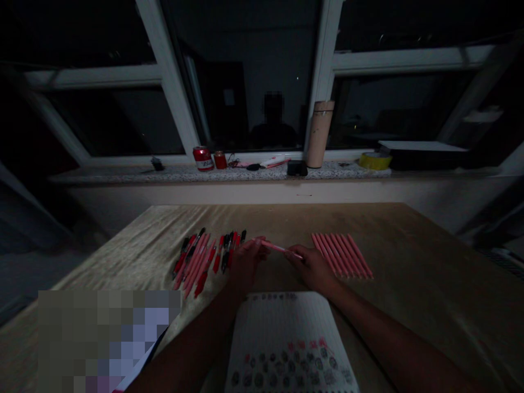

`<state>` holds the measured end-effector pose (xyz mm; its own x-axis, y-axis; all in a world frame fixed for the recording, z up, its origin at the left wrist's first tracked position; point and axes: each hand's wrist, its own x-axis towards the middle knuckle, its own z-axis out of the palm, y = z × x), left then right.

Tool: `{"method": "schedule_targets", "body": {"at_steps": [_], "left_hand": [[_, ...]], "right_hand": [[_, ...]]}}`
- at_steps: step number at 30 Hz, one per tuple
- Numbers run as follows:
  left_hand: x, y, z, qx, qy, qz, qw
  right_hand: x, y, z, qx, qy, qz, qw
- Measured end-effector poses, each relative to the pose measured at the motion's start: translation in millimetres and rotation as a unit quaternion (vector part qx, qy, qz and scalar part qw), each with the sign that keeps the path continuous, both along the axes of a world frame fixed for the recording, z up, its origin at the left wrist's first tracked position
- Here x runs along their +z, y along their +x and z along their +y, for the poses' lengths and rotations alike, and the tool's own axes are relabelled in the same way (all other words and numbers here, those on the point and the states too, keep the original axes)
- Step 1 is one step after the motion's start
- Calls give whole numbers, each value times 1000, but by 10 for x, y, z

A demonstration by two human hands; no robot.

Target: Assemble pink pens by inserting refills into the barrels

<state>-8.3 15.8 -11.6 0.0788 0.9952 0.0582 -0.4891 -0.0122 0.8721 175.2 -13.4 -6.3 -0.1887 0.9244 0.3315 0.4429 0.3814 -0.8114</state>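
Two bare hands share one pink pencil (280, 248) over the middle of a brownish surface (409, 316); the fingers of the left hand (249, 255) pinch one end and those of the right hand (313, 267) grasp the other, a two-ended hold that probably keeps it steady and easy to turn; beside the left hand lie loose pens and pencils (196, 265) in red, black and pink, some overlapping; just beyond the right hand, a row of pink pencils (341, 255) lies side by side, all slanting alike, perhaps so each stays easy to see; a lined notebook (282, 322) with dark round marks sits between the forearms, bounding the near side; the surface runs on well past the row to the right, leaving elbow room; its far edge stops near the wall below a speckled windowsill (347, 173).
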Motion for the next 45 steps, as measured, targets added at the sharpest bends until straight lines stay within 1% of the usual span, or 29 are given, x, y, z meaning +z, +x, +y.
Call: {"method": "schedule_targets", "body": {"at_steps": [1, 2, 3, 4, 5, 6, 8, 9, 10, 11, 12, 14, 15, 17, 18, 20, 21, 22, 23, 26, 30, 33, 34, 36, 39, 41, 43, 45], "left_hand": [[-8, -6, 1, -8, 5, 0, 1000], [-16, -12, 3, -13, 8, 0, 1000], [-24, -18, 6, -18, 10, 0, 1000], [-32, -23, 9, -20, 10, 1, 1000], [-39, -28, 12, -22, 9, 1, 1000], [-45, -31, 15, -21, 9, 0, 1000], [-53, -34, 22, -18, 6, -4, 1000], [-55, -33, 24, -16, 5, -7, 1000], [-55, -31, 23, -16, 6, -11, 1000], [-52, -29, 20, -18, 9, -16, 1000], [-47, -25, 14, -21, 13, -21, 999], [-31, -14, -8, -29, 20, -30, 999], [-21, -8, -22, -33, 21, -33, 999], [0, 7, -47, -44, 24, -38, 998], [8, 14, -57, -50, 24, -41, 998], [21, 24, -65, -62, 20, -48, 997], [26, 27, -64, -67, 15, -53, 996], [31, 28, -60, -68, 9, -56, 996], [35, 28, -56, -68, 5, -58, 996], [46, 23, -50, -56, -5, -47, 997], [55, 27, -77, -36, -16, 19, 999], [51, 38, -93, -28, -4, 49, 998], [48, 40, -93, -24, 4, 53, 998], [41, 40, -88, -17, 23, 64, 998], [29, 34, -79, -13, 44, 83, 996], [21, 29, -78, -9, 51, 86, 995], [16, 25, -82, -4, 50, 80, 996], [17, 22, -90, -9, 43, 75, 996]], "right_hand": [[-25, -5, 19, 10, -63, 48, 997], [-49, -7, 37, 28, -127, 91, 987], [-68, -6, 51, 43, -177, 122, 976], [-79, -3, 59, 45, -190, 138, 971], [-81, 2, 59, 38, -175, 133, 975], [-73, 10, 52, 23, -132, 110, 985], [-32, 27, 16, -5, -7, 30, 1000], [-4, 34, -8, -6, 46, -10, 999], [25, 39, -31, 1, 83, -42, 996], [50, 40, -51, 6, 104, -61, 993], [69, 39, -65, 6, 110, -70, 991], [82, 28, -71, 1, 89, -52, 995], [76, 21, -63, -3, 62, -25, 998], [47, 6, -32, -2, -28, 66, 997], [29, 1, -14, 6, -86, 118, 989], [1, -6, 16, 29, -185, 210, 960], [-8, -8, 25, 38, -215, 241, 946], [-12, -10, 30, 41, -229, 262, 937], [-13, -12, 31, 40, -229, 270, 934], [-9, -18, 18, 19, -200, 249, 947], [4, -22, 1, -21, -177, 235, 955], [22, -16, 3, -22, -156, 226, 961], [28, -14, 6, -15, -160, 231, 960], [37, -11, 14, 7, -187, 263, 946], [41, -13, 24, 43, -242, 329, 912], [39, -17, 29, 53, -263, 358, 894], [36, -18, 37, 54, -263, 383, 884], [34, -15, 48, 42, -237, 411, 879]]}}
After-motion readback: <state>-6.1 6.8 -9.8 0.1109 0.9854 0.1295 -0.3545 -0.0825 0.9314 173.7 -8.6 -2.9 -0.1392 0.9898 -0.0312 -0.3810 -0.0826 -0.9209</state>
